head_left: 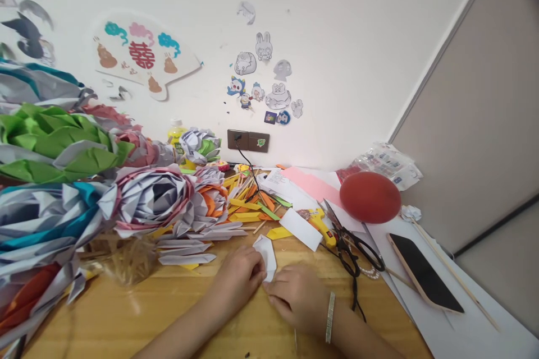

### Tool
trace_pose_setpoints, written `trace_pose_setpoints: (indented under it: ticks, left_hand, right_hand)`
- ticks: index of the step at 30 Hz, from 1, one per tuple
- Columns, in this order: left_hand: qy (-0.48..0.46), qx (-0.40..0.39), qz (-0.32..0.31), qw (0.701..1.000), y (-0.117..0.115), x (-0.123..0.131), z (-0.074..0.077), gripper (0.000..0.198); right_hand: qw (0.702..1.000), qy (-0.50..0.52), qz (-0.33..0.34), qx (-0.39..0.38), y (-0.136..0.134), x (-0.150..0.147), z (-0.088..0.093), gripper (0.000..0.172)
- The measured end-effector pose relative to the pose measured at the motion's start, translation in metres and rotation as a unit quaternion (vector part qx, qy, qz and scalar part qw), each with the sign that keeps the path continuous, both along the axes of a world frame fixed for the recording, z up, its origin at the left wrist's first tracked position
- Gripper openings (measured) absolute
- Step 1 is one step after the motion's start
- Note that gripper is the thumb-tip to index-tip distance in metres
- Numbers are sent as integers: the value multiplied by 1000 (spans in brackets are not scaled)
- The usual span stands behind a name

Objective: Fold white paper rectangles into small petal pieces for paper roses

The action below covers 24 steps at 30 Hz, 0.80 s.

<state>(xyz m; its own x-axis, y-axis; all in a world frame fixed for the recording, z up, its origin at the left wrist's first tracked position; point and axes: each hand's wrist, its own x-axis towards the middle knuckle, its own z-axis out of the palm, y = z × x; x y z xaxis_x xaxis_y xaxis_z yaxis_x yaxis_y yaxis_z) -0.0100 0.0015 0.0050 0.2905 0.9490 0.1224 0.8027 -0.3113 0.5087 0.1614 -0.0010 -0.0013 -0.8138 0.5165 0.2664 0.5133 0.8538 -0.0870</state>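
Observation:
My left hand (241, 276) and my right hand (297, 294) meet low on the wooden table (177, 314), both pinching a small folded white paper piece (266, 255). The left fingers press its left edge. The right fingers curl under its lower corner, and a beaded bracelet (330, 317) circles the right wrist. The paper stands slightly up from the table between the two hands.
Large folded paper flowers (147, 196) crowd the left side. Coloured paper strips (248, 202), a white card (301, 228), a yellow glue gun (322, 224), black scissors (351, 247), a red balloon (369, 196) and a phone (423, 272) lie beyond and to the right.

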Motion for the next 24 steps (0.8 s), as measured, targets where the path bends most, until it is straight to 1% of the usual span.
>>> trace_pose_setpoints:
  ticks: [3,5,10,13,14,16,18,19,21,24]
  left_hand:
    - [-1,1,-2,1000,0,0,1,8]
    - [-1,-4,-5,1000,0,0,1,8]
    - [4,-7,-4,1000,-1,1,3,7]
    - [10,-9,-1,1000,-2,2,5,7]
    - [13,-9,0,1000,-2,2,5,8]
    - [19,-7,8,1000,-2,2,6,6]
    - [25,-8,24,999,-3,2,7,4]
    - [28,-9,32,999,-3,2,7,3]
    - [32,-9,45,998,-4,1,7,4]
    - [47,-1,64,997,-3,-1,6,9]
  right_hand:
    - [999,-18,2,-29,-1,3,4,24]
    - [999,-32,-12,-34,1,5,8,25]
    - [993,-63,-96,-16,9,13,12,24]
    - [992,-52,-112,12,7,14,13,23]
    - [994,-39,-101,22,6,13,13,24]
    - [998,-4,-57,41,1,11,13,22]
    - [998,27,-15,60,-3,10,12,22]
    - [997,35,-4,68,-4,9,10,23]
    - [996,36,10,79,-4,8,7,23]
    - [997,15,30,72,-3,6,-1,19]
